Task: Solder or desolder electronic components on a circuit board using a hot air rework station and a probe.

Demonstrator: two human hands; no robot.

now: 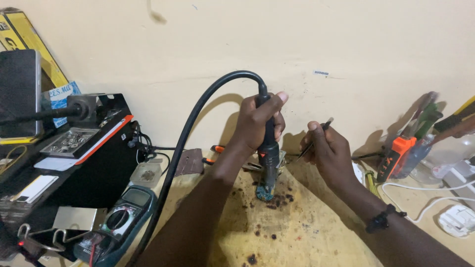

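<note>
My left hand [260, 123] grips the black handle of a hot-air tool [268, 148] held upright, nozzle down, with its thick black hose [190, 128] arching up and off to the lower left. The nozzle points at a small green circuit board [264, 192] lying on the scorched yellow work board [297, 227]. My right hand [326, 153] holds thin dark tweezers [316, 134] just right of the nozzle, tips angled down toward the circuit board.
A black rework station [94, 148] stands at left with a digital multimeter [118, 217] in front of it. Orange-handled tools [396, 155] lean on the wall at right, beside a white cable [425, 190] and a white plug [457, 220].
</note>
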